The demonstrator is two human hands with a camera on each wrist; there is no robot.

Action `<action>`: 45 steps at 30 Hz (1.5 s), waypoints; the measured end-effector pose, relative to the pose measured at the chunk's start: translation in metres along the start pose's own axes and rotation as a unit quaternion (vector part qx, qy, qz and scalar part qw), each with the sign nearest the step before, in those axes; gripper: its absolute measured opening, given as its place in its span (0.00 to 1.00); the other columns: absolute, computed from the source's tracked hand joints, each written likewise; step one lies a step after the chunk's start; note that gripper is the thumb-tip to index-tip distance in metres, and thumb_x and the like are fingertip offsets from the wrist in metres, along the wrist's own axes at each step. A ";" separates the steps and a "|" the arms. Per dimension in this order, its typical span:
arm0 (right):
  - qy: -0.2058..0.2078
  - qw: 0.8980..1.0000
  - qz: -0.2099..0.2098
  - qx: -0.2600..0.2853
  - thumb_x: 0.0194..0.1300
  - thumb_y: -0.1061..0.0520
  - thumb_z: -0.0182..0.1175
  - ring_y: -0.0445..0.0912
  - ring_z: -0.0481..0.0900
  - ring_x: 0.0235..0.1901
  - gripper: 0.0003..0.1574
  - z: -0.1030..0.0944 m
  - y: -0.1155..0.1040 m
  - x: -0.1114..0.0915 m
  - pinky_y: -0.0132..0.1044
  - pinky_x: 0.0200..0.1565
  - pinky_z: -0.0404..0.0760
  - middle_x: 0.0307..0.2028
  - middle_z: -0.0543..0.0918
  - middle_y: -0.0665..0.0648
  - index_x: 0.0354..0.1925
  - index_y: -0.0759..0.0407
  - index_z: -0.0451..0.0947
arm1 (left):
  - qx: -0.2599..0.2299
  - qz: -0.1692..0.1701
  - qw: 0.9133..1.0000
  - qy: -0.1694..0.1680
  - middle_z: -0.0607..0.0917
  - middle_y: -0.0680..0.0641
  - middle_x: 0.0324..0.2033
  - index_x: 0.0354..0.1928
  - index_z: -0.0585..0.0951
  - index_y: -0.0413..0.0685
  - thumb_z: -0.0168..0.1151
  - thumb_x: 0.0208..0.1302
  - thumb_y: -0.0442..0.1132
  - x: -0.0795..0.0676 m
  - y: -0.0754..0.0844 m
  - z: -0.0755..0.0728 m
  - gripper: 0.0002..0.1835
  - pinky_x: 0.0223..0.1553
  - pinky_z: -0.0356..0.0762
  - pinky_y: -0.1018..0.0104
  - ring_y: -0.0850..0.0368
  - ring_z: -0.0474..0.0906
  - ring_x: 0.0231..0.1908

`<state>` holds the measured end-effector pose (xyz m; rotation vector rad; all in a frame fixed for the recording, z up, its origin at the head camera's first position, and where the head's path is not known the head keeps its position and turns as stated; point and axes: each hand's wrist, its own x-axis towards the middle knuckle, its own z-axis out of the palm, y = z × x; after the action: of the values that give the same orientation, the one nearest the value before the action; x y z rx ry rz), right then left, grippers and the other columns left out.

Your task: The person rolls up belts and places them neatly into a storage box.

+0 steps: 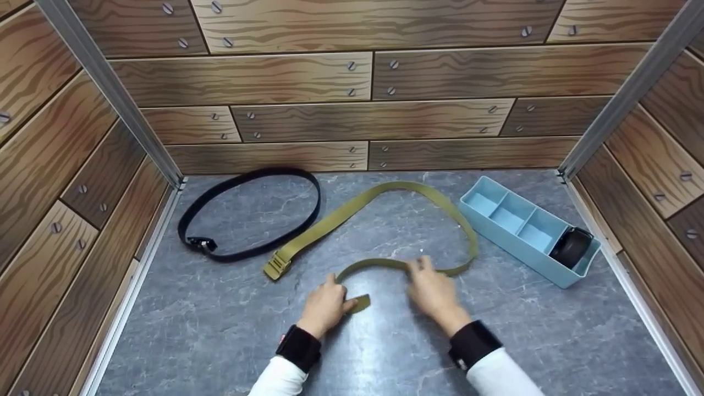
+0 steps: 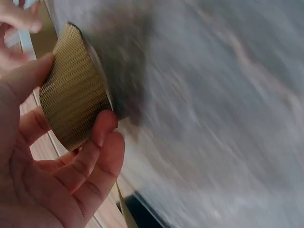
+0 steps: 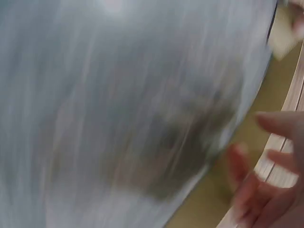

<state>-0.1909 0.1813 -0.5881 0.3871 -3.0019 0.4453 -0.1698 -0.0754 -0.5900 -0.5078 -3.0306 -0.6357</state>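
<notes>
An olive webbing belt [image 1: 330, 223] lies in a wide loop on the grey floor, its buckle [image 1: 276, 265] toward the left. Near the loose end, my left hand [image 1: 324, 305] holds the strap between thumb and fingers; the strap end [image 2: 73, 90] curves across them in the left wrist view. My right hand [image 1: 432, 289] is over the strap farther right. Motion blurs it in the right wrist view, where thumb and fingers [image 3: 237, 166] stand apart beside the olive strap [image 3: 266, 95].
A black belt with a dark buckle [image 1: 201, 243] lies looped at the left. On the right is a light blue divided box [image 1: 506, 242] with a rolled black belt [image 1: 572, 247] in its nearest compartment. Wood-patterned walls enclose the back and sides.
</notes>
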 end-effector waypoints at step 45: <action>-0.095 0.970 -0.051 0.220 0.71 0.58 0.56 0.46 0.80 0.28 0.12 0.022 -0.052 -0.012 0.43 0.35 0.80 0.30 0.84 0.56 0.39 0.64 0.83 | 0.059 -0.079 0.991 0.086 0.80 0.42 0.24 0.22 0.81 0.42 0.68 0.53 0.64 -0.006 0.013 0.012 0.29 0.17 0.73 0.56 0.45 0.78 0.18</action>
<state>-0.1670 0.1291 -0.5958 0.6443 -3.0201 1.1295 -0.1594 -0.0615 -0.5960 -0.1992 -2.9405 -0.4741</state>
